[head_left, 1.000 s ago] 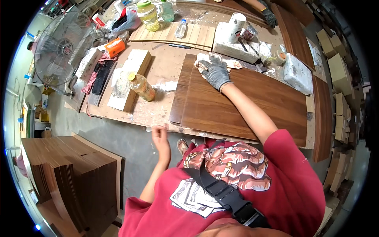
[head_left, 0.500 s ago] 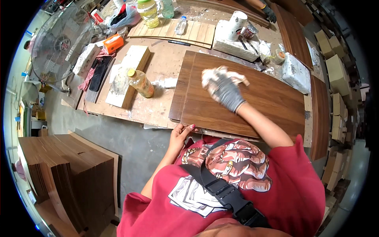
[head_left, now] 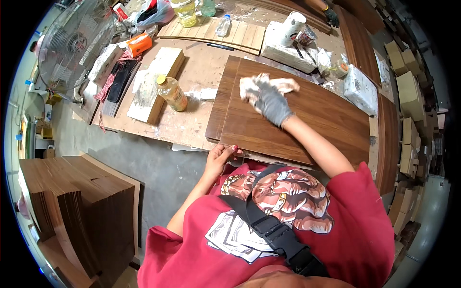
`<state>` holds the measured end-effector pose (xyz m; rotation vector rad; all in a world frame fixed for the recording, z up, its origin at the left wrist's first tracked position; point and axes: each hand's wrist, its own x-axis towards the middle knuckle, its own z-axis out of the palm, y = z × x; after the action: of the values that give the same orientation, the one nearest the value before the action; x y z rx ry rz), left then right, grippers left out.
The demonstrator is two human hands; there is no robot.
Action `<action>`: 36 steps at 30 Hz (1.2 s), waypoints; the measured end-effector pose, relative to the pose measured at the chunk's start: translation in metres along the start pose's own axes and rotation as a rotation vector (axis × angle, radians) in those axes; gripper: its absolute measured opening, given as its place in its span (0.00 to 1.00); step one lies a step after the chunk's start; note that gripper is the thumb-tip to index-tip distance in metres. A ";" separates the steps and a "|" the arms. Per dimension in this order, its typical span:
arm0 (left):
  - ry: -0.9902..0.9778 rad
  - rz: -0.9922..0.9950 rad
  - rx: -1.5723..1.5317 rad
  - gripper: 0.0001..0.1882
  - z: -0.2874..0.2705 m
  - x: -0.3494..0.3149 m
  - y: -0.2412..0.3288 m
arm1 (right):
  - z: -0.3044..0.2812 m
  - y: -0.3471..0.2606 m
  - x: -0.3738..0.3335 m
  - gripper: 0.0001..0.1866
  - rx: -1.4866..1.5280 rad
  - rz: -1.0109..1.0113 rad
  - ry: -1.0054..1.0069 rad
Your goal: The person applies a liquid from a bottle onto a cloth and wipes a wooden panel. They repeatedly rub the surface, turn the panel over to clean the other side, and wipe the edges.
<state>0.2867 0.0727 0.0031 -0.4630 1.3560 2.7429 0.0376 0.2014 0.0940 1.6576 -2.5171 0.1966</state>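
A dark brown wood-grain panel [head_left: 312,120] lies on the worktable, stacked over at least one more board that shows at its left edge. My right hand [head_left: 272,105], in a grey glove, presses a crumpled whitish cloth [head_left: 252,88] onto the panel's upper left part; the fingers are bunched round the cloth. Bare, my left hand [head_left: 220,157] grips the panel's near edge by its left corner, the thumb along the rim and the other fingers partly hidden. Left of the panel stands a yellow-capped bottle [head_left: 173,95] of amber liquid, beside a pale wooden block [head_left: 165,62].
Behind the panel, a white wrapped block [head_left: 288,55] bears a white cup [head_left: 293,28] and a tin. Another white block [head_left: 360,89] sits off its right end. A fan [head_left: 77,45] stands far left; stacked brown boards [head_left: 77,192] are near left. A co-worker's gloved hand [head_left: 331,17] shows at the back.
My right hand has slid the cloth slightly left and away from me over the panel. My left hand keeps its hold on the edge. The whole view has shifted a little.
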 end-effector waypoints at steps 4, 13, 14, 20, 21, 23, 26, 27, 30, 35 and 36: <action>0.013 0.015 -0.028 0.09 -0.009 0.005 -0.012 | 0.002 -0.053 0.018 0.21 0.052 0.102 -0.316; 0.028 -0.009 -0.062 0.08 -0.003 0.004 -0.004 | 0.027 -0.015 0.040 0.16 -0.046 -0.178 -0.060; 0.015 -0.011 -0.055 0.08 0.000 0.006 -0.002 | 0.037 0.009 0.049 0.16 -0.059 -0.025 -0.006; 0.028 0.052 -0.054 0.09 -0.001 0.005 -0.010 | 0.048 -0.039 0.017 0.16 0.083 0.019 0.064; 0.016 0.054 -0.054 0.09 -0.002 0.007 -0.010 | 0.051 -0.053 -0.005 0.16 0.154 -0.058 0.091; 0.031 0.064 0.032 0.09 -0.013 0.008 -0.019 | 0.016 -0.099 -0.025 0.18 0.253 -0.078 -0.100; 0.013 0.058 0.112 0.10 -0.004 0.003 0.004 | 0.049 -0.087 -0.064 0.22 0.716 -0.091 -0.123; 0.041 0.027 0.177 0.10 -0.003 0.003 0.011 | 0.053 -0.074 -0.067 0.23 0.701 -0.227 -0.094; 0.040 -0.045 0.311 0.11 -0.031 0.002 0.011 | 0.010 -0.052 -0.065 0.24 1.686 0.659 -0.189; 0.147 0.064 0.555 0.10 -0.001 -0.010 0.060 | -0.016 -0.042 -0.051 0.27 2.182 0.788 0.241; 0.137 0.061 0.561 0.10 0.013 -0.010 0.076 | -0.015 -0.041 -0.051 0.27 2.395 0.743 0.283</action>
<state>0.2796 0.0371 0.0723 -0.5742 2.0973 2.2460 0.0953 0.2340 0.1015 -0.0820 -1.4872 3.6890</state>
